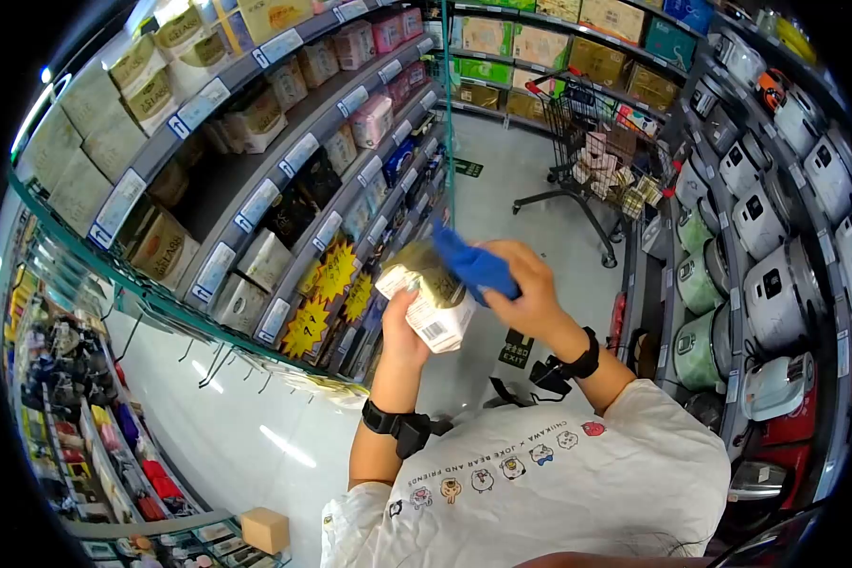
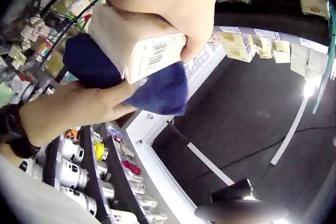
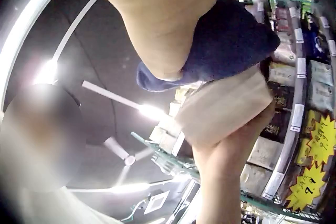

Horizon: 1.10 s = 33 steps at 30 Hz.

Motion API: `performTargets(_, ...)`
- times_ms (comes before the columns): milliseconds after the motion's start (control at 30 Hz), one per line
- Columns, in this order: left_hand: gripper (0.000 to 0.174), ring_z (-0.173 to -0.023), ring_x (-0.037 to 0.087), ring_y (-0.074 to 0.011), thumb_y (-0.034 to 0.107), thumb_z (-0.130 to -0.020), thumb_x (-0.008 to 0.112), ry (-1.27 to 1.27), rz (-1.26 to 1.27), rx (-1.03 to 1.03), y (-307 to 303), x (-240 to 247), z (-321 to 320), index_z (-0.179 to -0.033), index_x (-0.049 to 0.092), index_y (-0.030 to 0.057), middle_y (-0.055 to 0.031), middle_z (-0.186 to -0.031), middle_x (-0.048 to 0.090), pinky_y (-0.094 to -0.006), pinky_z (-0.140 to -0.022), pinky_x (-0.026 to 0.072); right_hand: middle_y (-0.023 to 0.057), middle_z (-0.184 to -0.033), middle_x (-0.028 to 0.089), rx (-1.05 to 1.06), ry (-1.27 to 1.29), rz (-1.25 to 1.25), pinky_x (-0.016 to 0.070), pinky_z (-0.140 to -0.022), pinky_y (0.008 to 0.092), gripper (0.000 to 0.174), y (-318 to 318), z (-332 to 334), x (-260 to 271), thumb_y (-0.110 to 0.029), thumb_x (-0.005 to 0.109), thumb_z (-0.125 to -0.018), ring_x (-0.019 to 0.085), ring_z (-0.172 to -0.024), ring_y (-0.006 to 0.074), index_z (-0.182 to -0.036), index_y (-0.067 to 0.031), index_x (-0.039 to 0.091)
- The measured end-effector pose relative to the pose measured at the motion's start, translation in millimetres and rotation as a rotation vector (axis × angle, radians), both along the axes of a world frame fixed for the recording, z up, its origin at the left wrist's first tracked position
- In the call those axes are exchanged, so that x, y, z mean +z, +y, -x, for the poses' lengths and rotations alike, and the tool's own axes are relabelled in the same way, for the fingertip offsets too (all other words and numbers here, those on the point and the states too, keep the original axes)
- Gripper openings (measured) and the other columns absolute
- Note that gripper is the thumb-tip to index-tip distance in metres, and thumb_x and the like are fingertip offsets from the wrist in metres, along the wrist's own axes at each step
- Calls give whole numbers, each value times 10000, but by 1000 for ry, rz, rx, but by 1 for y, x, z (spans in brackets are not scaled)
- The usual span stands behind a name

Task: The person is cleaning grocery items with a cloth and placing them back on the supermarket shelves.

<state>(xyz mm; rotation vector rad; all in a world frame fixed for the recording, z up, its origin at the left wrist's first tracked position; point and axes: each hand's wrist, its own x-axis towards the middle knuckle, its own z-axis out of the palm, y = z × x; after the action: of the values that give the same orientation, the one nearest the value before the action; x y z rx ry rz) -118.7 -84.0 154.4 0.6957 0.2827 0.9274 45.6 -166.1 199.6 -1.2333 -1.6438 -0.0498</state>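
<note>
My left hand [image 1: 402, 333] grips a soft pack [image 1: 434, 310], white with a gold-brown top and a barcode, in front of my chest. It looks like a tissue pack. Bunched in my right hand [image 1: 528, 289] is a blue cloth [image 1: 478, 269], laid against the pack's upper side. Seen from the left wrist, the pack's barcode end [image 2: 157, 56] is toward the camera and the cloth [image 2: 160, 90] spreads along the underside. In the right wrist view the cloth [image 3: 231, 43] overlaps the pack [image 3: 226, 106], and my right fingertips are partly hidden.
Shelves [image 1: 298, 166] of similar packs rise on the left, with yellow price signs [image 1: 336, 272] low down. A shopping cart [image 1: 592, 142] holding goods stands ahead. Rice cookers [image 1: 762, 213] line the right shelves. A cardboard box [image 1: 265, 530] sits at the lower left.
</note>
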Motion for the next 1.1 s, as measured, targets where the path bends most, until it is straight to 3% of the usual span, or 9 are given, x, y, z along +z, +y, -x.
performTargets(100,494,-1068,549,-338,357,-891,406,-119,98,-110,5,-11,-16,-1241,462,13,-189,-1186,551,-448,-946,442,78,-1012,569,36,-276,-92,442,-755,390,572,-2,13,9,-152,708,-591,561,-836,265,-1154,-156,606)
performTargets(167,572,-1096,534,-349,440,-893,381,-347,103,-373,25,-42,-15,-1259,450,7,-202,-1238,519,-458,-960,429,56,-1054,557,107,-333,-155,430,-706,370,590,-4,9,4,-187,722,-583,556,-810,239,-1162,-188,608)
performTargets(367,561,-1054,572,-285,313,-824,514,-110,73,-140,0,-4,-28,-1256,435,-37,-189,-1191,551,-382,-918,461,58,-1034,567,47,-243,-253,443,-682,360,580,3,-18,-11,-163,716,-555,560,-787,247,-1128,-200,634)
performTargets(500,629,-1090,546,-296,363,-817,528,-196,-55,-125,-1,14,-27,-1307,394,-8,-185,-1259,504,-402,-930,446,88,-1013,583,-98,-194,-307,473,-650,357,597,11,-36,-26,-84,708,-537,578,-754,259,-1126,-138,630)
performTargets(600,627,-1141,502,-321,464,-836,473,-161,-55,-64,-5,36,-37,-1306,426,51,-171,-1276,497,-458,-975,395,121,-937,610,-66,-37,-278,496,-638,359,428,11,-35,-30,-41,664,-628,611,-722,283,-1053,-46,615)
performTargets(700,628,-1142,500,-327,522,-839,475,-437,270,-276,5,37,-52,-1294,452,91,-145,-1282,501,-468,-979,384,146,-920,619,-50,114,-162,506,-643,359,337,2,-42,-32,-39,623,-686,627,-715,305,-1020,-8,591)
performTargets(833,643,-1212,437,-341,552,-847,462,-375,475,-249,13,23,-65,-1305,445,102,-143,-1317,475,-512,-1025,309,173,-940,621,-78,178,-65,510,-647,349,315,-6,-60,-37,-50,597,-720,635,-719,315,-1028,11,565)
performTargets(1000,657,-1222,424,-361,556,-861,421,-369,488,-279,11,33,-75,-1317,423,83,-160,-1332,455,-527,-1026,305,221,-1183,561,-188,256,-78,487,-840,345,613,-15,-71,-25,-56,583,-777,622,-984,308,-1340,17,352)
performTargets(1100,577,-1175,475,-335,491,-892,396,-263,344,-167,14,34,-77,-1285,450,71,-147,-1279,503,-504,-1007,346,216,-1191,553,-266,277,-156,489,-835,345,626,-6,-70,-23,-94,597,-793,622,-975,315,-1365,-39,349)
